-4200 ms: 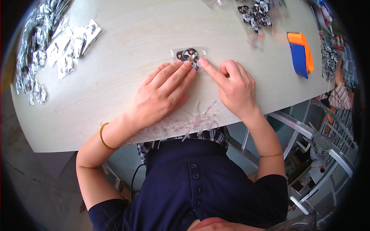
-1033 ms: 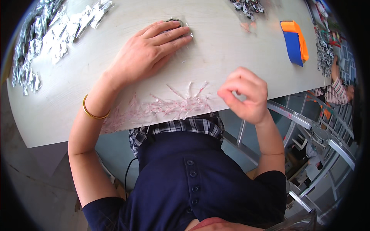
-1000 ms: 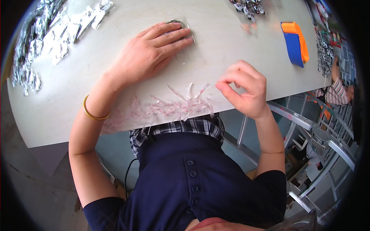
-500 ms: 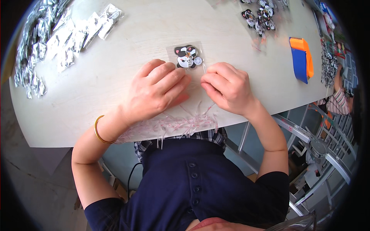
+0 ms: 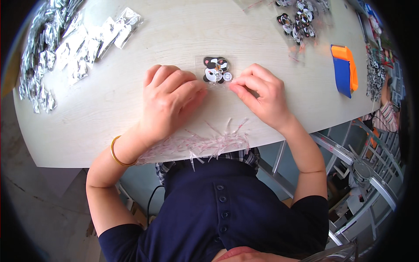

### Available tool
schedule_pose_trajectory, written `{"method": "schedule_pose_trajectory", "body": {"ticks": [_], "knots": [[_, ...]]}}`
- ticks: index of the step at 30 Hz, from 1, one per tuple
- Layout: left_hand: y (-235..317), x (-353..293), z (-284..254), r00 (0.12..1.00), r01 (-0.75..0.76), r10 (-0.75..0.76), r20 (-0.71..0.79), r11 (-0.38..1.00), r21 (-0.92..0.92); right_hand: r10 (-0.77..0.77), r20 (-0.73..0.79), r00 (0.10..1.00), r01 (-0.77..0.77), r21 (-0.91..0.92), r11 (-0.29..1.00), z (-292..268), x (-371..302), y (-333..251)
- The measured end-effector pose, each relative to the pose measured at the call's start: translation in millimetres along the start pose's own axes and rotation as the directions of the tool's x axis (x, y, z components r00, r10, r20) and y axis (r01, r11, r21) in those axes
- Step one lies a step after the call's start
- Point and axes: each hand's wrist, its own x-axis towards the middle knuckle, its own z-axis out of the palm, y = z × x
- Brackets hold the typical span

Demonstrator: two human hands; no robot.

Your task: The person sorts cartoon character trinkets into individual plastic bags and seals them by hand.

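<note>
A small clear plastic bag (image 5: 200,63) lies on the table in front of me, with a black-and-white panda keychain (image 5: 214,74) inside, its ring and a round pale disc showing. My right hand (image 5: 264,97) pinches the bag's lower right corner between thumb and forefinger. Left of the bag, my left hand (image 5: 170,98) has its fingers curled together, with the tips close to the lower left edge. Whatever those fingers may hold is hidden beneath them. Below both hands, thin clear strips with pink marks (image 5: 205,143) are heaped along the table's near edge.
Packed silvery clear bags (image 5: 83,48) cover the far left. More bagged panda keychains (image 5: 299,22) lie at the far right, near a blue and orange tape dispenser (image 5: 342,72). Metal frames (image 5: 349,157) stand beyond the right edge; another person's striped sleeve (image 5: 386,115) shows there.
My left hand has drawn back to the left, off the bag's lower edge. My right hand's fingertips have shifted slightly up to the bag's corner, and more of the bag is uncovered.
</note>
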Motion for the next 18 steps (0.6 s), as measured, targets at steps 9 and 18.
{"method": "schedule_pose_trajectory", "body": {"ticks": [9,18], "knots": [[-0.1,4.1,-1.7,0.969,0.244,-0.245,0.009,0.968,0.054,0.124,0.007,0.992,-0.122,-0.117,0.986,5.3,13.7,-19.1],[6.1,-14.1,-12.9,0.978,-0.137,0.12,0.172,0.987,0.087,0.213,0.03,0.977,-0.206,-0.155,0.966,7.6,14.0,-20.5]]}}
